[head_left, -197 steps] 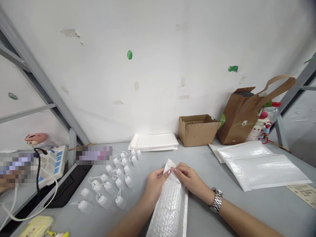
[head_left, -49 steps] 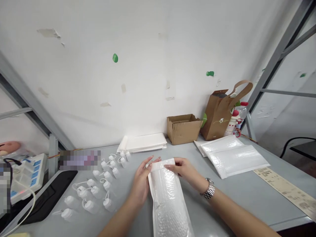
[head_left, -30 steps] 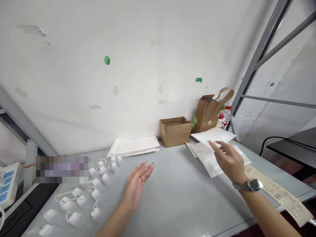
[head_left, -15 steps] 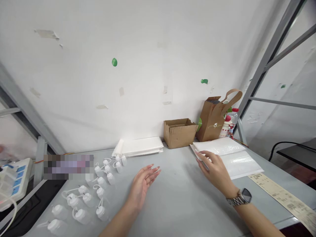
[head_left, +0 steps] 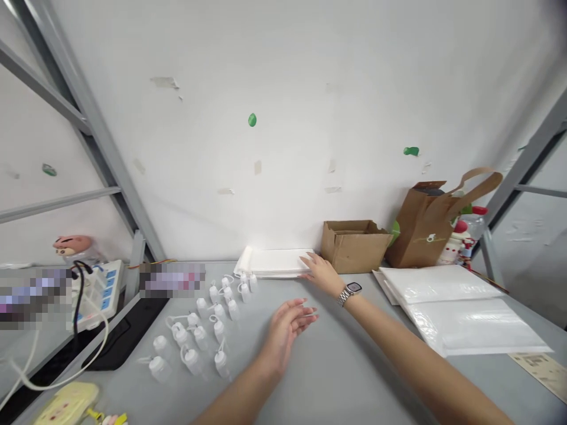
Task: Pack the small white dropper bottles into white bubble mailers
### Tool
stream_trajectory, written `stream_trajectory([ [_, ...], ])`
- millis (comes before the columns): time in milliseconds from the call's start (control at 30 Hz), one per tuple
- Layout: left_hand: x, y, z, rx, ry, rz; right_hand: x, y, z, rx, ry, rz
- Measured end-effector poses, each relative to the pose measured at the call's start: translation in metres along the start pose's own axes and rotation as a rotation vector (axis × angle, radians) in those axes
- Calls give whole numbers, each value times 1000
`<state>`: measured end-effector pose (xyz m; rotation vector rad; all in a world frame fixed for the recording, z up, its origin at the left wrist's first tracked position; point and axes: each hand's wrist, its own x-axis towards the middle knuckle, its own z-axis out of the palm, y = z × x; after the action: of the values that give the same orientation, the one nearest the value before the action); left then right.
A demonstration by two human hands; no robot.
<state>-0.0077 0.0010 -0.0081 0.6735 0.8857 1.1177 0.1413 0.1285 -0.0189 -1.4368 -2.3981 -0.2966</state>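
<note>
At the back of the table, my right hand [head_left: 322,273], wearing a wristwatch [head_left: 349,291], reaches the right end of a low stack of white flat sheets [head_left: 278,260]. Its fingers are spread over that end, thumb at the near edge; whether they grip it I cannot make out. My left hand [head_left: 290,324] hovers above the grey table [head_left: 328,378], palm turned inward, fingers loosely stretched with nothing in them. To its left stand several small clear squeeze bottles [head_left: 220,361] with white caps, many with a tethered strap.
White glossy padded mailers [head_left: 481,321] lie at right, near a printed strip [head_left: 543,372]. A cardboard box [head_left: 357,251] and a brown paper bag [head_left: 419,230] stand by the wall. At left are a power strip [head_left: 108,295], cables, a black pad [head_left: 128,336] and a yellow case [head_left: 71,401].
My right hand has left the padded mailers and moved left to the white stack. The view has turned left, bringing the yellow case into sight. My left hand stays raised above the table.
</note>
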Motion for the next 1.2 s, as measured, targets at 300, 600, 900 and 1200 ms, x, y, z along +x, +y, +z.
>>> stream_trajectory([
  [300, -3, 2, 0, 2, -18, -20, 16, 8, 7, -145, -9, -108],
  [600, 0, 6, -2, 5, 22, 15, 9, 6, -7, -327, 49, -320],
  [900, 5, 2, -5, -117, -20, 76, -38, -14, -76, -407, 229, -130],
  [1200, 4, 0, 3, -147, -65, -26, -132, -87, -93, -101, 108, -355],
])
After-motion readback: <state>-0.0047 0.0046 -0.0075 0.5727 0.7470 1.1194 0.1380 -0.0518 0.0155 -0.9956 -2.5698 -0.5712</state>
